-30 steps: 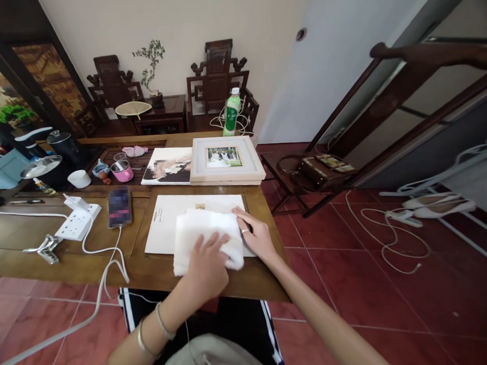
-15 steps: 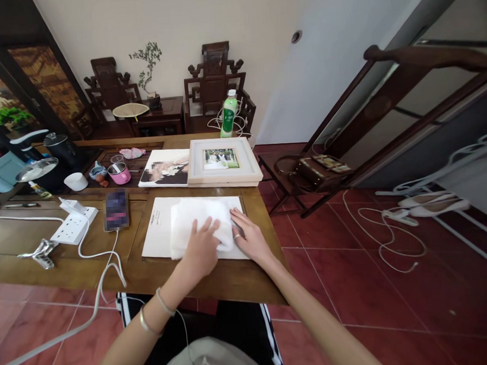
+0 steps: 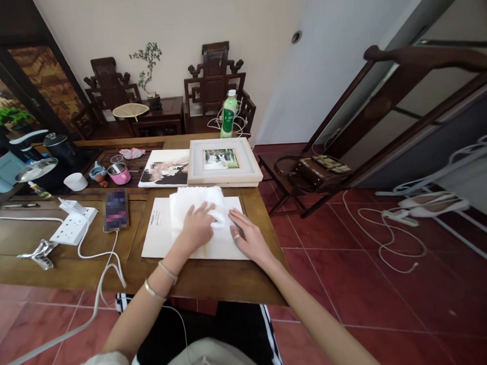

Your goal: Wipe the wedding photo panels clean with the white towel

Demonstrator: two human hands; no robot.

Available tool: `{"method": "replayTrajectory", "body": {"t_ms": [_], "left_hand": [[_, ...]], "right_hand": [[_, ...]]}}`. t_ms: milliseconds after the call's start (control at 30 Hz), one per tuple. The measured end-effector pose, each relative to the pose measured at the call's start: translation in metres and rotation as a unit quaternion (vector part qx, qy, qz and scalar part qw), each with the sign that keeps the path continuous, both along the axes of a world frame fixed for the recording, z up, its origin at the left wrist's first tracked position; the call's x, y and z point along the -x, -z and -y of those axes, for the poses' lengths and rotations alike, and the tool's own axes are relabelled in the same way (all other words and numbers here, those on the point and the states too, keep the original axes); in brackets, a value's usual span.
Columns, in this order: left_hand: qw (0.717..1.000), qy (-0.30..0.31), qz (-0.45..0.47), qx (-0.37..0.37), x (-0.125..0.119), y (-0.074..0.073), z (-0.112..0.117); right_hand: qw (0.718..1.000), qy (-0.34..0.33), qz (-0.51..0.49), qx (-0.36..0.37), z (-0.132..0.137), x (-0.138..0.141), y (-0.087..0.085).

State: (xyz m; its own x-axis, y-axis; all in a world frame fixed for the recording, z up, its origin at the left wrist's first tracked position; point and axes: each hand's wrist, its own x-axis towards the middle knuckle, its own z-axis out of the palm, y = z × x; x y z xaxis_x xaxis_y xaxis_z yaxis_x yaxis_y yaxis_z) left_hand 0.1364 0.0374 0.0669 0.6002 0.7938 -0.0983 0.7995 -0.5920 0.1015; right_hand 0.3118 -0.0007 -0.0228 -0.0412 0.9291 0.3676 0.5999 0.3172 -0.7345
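Observation:
My left hand (image 3: pixel 197 226) presses flat, fingers spread, on a white folded cloth (image 3: pixel 191 200) that lies on a white flat board (image 3: pixel 160 236) near the table's right end. My right hand (image 3: pixel 248 236), wearing a ring, rests flat on the board's right part, fingers stretched out beside the cloth. Just beyond the board stand a white picture frame (image 3: pixel 224 161) and a photo print (image 3: pixel 164 168).
A phone (image 3: pixel 116 210) lies left of the board, with a white power strip (image 3: pixel 72 224) and its cable further left. A pink pot (image 3: pixel 119 172), a white cup (image 3: pixel 75 181) and a green bottle (image 3: pixel 228 113) sit farther back. The wooden table's (image 3: pixel 60 263) right edge drops to red floor tiles.
My left hand has slid the cloth away from me across the board, from its near edge to its far edge. My right hand has stayed almost still on the board.

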Motion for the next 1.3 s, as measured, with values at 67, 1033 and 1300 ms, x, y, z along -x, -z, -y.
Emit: {"method": "replayTrajectory", "body": {"t_ms": [67,1033,1300], "left_hand": [[1.000,-0.002,0.001,-0.004,-0.001,-0.002,-0.024],[0.996,-0.041,0.075,0.021,0.003,0.004,-0.024],[0.993,-0.059,0.102,0.031,0.056,0.003,-0.037]], "right_hand": [[1.000,0.000,-0.002,0.001,0.000,0.000,0.000],[1.000,0.003,0.014,0.007,0.001,-0.001,-0.002],[1.000,-0.002,0.003,0.012,0.002,0.000,-0.003]]}}
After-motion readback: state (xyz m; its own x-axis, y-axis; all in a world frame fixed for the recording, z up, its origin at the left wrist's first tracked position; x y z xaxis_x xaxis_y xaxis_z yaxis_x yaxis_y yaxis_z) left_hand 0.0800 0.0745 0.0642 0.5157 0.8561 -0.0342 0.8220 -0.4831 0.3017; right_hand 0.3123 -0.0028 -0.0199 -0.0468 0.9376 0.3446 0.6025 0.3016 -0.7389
